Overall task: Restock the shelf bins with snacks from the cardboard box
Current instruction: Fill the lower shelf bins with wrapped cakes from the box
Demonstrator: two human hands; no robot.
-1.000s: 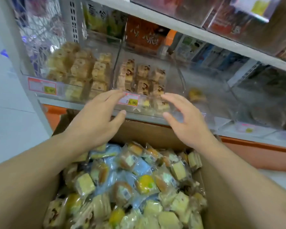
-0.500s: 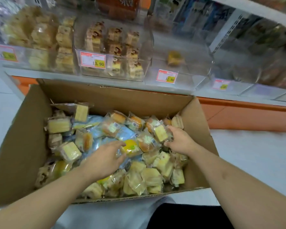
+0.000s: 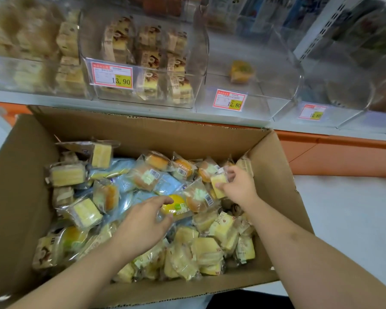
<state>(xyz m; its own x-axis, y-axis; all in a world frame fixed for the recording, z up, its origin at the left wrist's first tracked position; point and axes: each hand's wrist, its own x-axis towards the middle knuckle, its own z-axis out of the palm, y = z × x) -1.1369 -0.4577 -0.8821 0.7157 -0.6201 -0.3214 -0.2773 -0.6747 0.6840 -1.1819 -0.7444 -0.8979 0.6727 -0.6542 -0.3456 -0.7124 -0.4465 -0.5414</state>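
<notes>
Both my hands are down in the cardboard box, each clamped on its own packet. The left hand pinches a yellow lemon-print snack packet by its near end, thumb under and fingers over. The right hand has its fingertips closed round a pale yellow cake square near the box's right wall.

The risks I see from here:

- Both grips sit on slippery film, at the edge of each packet, so either could slide free on the lift and drop among the loose packets.
- The lemon packet is overlapped by a round bun packet at its far end; pulling up sharply may drag that one along or flick it out of the box.
- The snacks in the box are mixed kinds, so a packet could easily land in the wrong bin. The nearly empty bin tagged 12.80 holds a single orange-yellow cake (too blurred for me to match it to either packet).
- The bin mouths sit behind curved clear fronts, and a packet carried flat may catch on the rim.

The lemon packet lies roughly flat, its long axis running left to right, tilted slightly up toward the right. The cake square is held tilted, one broad face toward me; its long axis I cannot tell.
</notes>
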